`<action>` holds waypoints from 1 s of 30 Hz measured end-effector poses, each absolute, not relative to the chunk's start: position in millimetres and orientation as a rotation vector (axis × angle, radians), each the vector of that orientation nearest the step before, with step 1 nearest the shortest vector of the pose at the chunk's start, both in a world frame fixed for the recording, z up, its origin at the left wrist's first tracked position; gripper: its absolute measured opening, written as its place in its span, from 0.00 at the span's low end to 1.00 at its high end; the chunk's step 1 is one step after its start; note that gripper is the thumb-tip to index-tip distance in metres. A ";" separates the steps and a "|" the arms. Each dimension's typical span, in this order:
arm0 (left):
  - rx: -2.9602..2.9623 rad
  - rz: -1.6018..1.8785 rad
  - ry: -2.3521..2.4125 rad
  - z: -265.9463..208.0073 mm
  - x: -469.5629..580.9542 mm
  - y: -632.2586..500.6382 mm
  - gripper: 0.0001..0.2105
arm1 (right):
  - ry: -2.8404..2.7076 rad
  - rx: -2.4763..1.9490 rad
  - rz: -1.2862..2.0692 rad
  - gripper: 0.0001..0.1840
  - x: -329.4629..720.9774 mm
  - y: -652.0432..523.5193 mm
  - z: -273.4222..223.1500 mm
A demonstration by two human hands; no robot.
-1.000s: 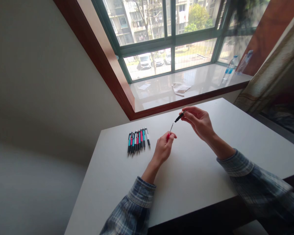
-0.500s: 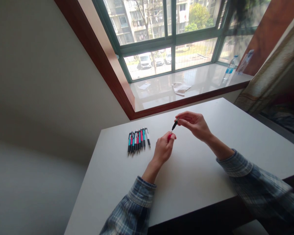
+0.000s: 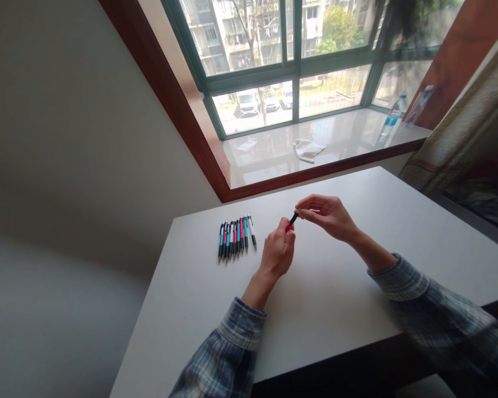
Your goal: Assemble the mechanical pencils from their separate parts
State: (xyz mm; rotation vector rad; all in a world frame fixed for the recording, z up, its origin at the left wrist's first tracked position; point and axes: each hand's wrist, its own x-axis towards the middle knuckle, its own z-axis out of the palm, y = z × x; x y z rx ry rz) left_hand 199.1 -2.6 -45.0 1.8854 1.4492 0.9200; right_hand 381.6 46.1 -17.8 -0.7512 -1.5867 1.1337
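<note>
My left hand (image 3: 277, 251) is closed around the red barrel (image 3: 288, 227) of a pen, most of it hidden in the fist. Between the thumb and fingertips of my right hand (image 3: 331, 216) is the metal tip end of the pen's black grip section (image 3: 294, 219). The grip section meets the red barrel and lies in line with it, tilted up to the right. To the left, several click pens (image 3: 234, 239) in teal, red and white lie side by side, tips toward me. A white pen (image 3: 252, 232) is at the right end of that row.
All this is at a white table (image 3: 332, 309) below a window sill. A cloth (image 3: 309, 150), a sheet of paper (image 3: 247, 145) and a water bottle (image 3: 393, 116) are on the sill. A curtain (image 3: 452, 127) hangs at the right; a wall (image 3: 87, 138) borders the left.
The black grip section has come down onto the red barrel, closing the gap where a thin refill showed. My right hand has moved slightly left and down, nearer my left hand.
</note>
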 end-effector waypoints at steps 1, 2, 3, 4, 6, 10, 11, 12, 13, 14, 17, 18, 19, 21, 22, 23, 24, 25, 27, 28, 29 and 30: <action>1.903 0.917 1.458 -45.5 199.2 -2.4 0.07 | -1.592 -0.745 1.137 0.17 381.6 45.9 -17.8; 1.917 0.916 1.465 -45.9 199.3 -2.2 0.08 | -1.598 -0.740 1.139 0.17 381.6 45.9 -17.8; 1.925 0.919 1.470 -46.2 199.4 -2.1 0.08 | -1.605 -0.738 1.139 0.17 381.7 45.9 -17.7; 1.928 0.924 1.472 -46.6 199.6 -2.0 0.08 | -1.612 -0.739 1.138 0.18 381.9 46.0 -17.7; 1.925 0.935 1.468 -47.1 199.8 -2.0 0.08 | -1.631 -0.751 1.132 0.18 382.2 46.5 -17.6; 1.916 0.929 1.455 -47.4 200.5 -2.3 0.08 | -1.671 -0.803 1.090 0.18 382.9 48.2 -18.4; 1.914 0.923 1.453 -47.4 200.5 -2.3 0.08 | -1.675 -0.820 1.077 0.18 383.0 48.5 -18.7; 1.911 0.918 1.453 -47.3 200.6 -2.3 0.09 | -1.676 -0.833 1.070 0.18 383.2 48.7 -19.0; 1.909 0.918 1.452 -47.2 200.6 -2.2 0.09 | -1.676 -0.841 1.070 0.18 383.3 48.7 -19.2; 1.907 0.920 1.449 -47.2 200.5 -2.1 0.09 | -1.678 -0.841 1.078 0.18 383.4 48.6 -19.3; 1.905 0.942 1.442 -47.2 200.3 -1.8 0.09 | -1.712 -0.801 1.126 0.21 382.9 47.8 -19.6; 1.905 0.947 1.440 -47.1 200.3 -1.8 0.09 | -1.725 -0.791 1.139 0.20 382.5 47.5 -19.8; 1.907 0.946 1.439 -47.1 200.3 -1.9 0.09 | -1.735 -0.788 1.146 0.19 382.0 47.2 -20.0; 1.909 0.934 1.442 -46.8 200.8 -2.2 0.09 | -1.739 -0.810 1.137 0.17 381.1 46.6 -20.4; 1.913 0.924 1.444 -46.5 201.1 -2.3 0.09 | -1.735 -0.831 1.122 0.17 380.8 46.4 -20.5; 1.917 0.916 1.447 -46.3 201.4 -2.5 0.09 | -1.731 -0.850 1.105 0.18 380.7 46.2 -20.4; 1.922 0.910 1.449 -46.0 201.6 -2.6 0.09 | -1.729 -0.863 1.087 0.19 380.8 46.1 -20.1; 1.926 0.908 1.450 -45.7 201.8 -2.7 0.09 | -1.731 -0.869 1.074 0.19 380.9 46.0 -19.8; 1.934 0.911 1.456 -45.2 201.9 -2.8 0.09 | -1.749 -0.855 1.071 0.20 381.2 45.7 -19.3; 1.936 0.913 1.458 -45.0 201.9 -2.8 0.09 | -1.763 -0.840 1.079 0.20 381.2 45.6 -19.2; 1.937 0.912 1.462 -44.7 201.9 -2.9 0.09 | -1.778 -0.828 1.086 0.19 381.1 45.4 -19.2; 1.939 0.906 1.465 -44.4 201.9 -2.9 0.09 | -1.786 -0.823 1.087 0.18 380.8 45.3 -19.5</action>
